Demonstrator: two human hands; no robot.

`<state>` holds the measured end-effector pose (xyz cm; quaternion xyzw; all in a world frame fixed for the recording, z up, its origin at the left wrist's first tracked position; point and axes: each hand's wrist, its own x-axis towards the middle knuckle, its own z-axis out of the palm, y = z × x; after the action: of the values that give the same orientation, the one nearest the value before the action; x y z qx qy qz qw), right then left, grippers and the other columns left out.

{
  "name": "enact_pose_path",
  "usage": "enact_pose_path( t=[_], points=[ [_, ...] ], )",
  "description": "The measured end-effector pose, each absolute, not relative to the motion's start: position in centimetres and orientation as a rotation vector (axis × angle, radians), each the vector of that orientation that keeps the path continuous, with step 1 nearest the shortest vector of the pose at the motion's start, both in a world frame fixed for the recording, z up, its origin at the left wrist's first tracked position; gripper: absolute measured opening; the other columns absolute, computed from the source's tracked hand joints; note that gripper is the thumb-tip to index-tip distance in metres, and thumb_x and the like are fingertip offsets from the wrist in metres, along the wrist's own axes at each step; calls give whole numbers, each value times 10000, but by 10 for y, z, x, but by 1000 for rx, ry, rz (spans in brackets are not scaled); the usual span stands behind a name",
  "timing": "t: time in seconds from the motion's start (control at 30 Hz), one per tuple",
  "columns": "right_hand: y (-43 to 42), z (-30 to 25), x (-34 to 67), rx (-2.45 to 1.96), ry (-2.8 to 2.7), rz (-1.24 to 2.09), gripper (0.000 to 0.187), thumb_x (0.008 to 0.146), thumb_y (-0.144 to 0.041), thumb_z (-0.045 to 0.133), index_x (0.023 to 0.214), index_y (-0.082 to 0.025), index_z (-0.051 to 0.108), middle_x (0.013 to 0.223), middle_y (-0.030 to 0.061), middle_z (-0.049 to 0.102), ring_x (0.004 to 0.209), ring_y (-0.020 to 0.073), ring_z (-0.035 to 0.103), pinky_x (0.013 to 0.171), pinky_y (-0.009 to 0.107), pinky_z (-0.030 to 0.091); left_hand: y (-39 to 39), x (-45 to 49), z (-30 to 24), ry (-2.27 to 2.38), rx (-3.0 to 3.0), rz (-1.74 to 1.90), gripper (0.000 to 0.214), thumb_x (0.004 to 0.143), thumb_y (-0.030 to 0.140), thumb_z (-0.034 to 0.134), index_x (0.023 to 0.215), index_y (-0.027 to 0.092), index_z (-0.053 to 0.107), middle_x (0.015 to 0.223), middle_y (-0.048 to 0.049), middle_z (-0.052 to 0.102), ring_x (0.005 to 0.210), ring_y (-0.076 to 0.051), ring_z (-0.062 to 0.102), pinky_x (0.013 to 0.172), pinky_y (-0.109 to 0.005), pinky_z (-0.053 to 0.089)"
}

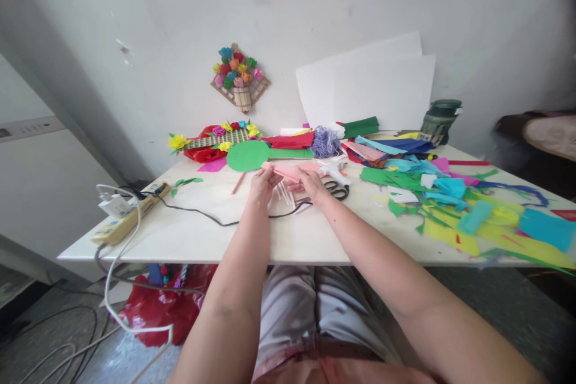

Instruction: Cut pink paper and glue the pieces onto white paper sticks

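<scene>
A folded strip of pink paper (287, 171) is held above the table between both hands. My left hand (265, 183) pinches its left end, and my right hand (309, 185) grips the right end. Just behind lies a green paper disc (247, 156) with a long green strip to its right. Below my hands are several white glue sticks (284, 194). Black-handled scissors (337, 190) rest right of my right hand, beside a white glue gun (335, 172) whose black cord runs leftward across the table.
Scraps of coloured paper (450, 198) cover the table's right side, with a green bottle (441, 123) behind. A ball of purple yarn (326, 143) sits at the back. Paper flowers (225, 132) lie back left, and a power strip (130, 216) is on the left edge.
</scene>
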<state>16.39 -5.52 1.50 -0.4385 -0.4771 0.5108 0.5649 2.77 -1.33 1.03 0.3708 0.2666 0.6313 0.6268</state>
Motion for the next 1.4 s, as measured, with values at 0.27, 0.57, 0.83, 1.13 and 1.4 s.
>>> enact_pose_path(
  t=[0.27,0.57,0.83,1.13,1.4],
  points=[
    [-55,12,162,-1105,-1234,1105,228,683,-217,697,881,-117,645,549,11,650,445,131,597,478,235,529,-12,27,7,589,923,1440,273,622,336,732,718,132,578,628,-27,642,612,-146,638,707,-296,496],
    [-47,4,164,-1063,-1252,1074,223,693,-269,684,848,-109,664,606,33,675,507,144,630,543,262,550,-14,32,6,642,978,1347,228,624,275,736,737,121,613,666,-44,655,629,-153,641,752,-319,486],
    [-46,2,164,-1070,-1258,1056,282,692,-270,681,927,-116,659,608,21,673,517,153,632,535,273,548,-13,31,5,631,993,1345,224,619,273,737,725,121,613,662,-46,659,619,-151,636,746,-316,491],
    [-45,1,164,-1060,-1233,1062,186,720,-274,651,806,-112,678,559,29,656,524,165,637,566,294,557,-15,33,6,625,1038,1280,231,590,257,755,720,125,617,652,-43,653,574,-131,614,657,-272,481],
    [-42,-4,166,-1109,-1313,999,277,719,-290,657,921,-101,671,644,45,687,518,151,637,534,257,544,-13,31,5,649,1044,1277,263,571,284,766,703,125,604,630,-33,645,559,-129,609,633,-267,478]
  ],
)
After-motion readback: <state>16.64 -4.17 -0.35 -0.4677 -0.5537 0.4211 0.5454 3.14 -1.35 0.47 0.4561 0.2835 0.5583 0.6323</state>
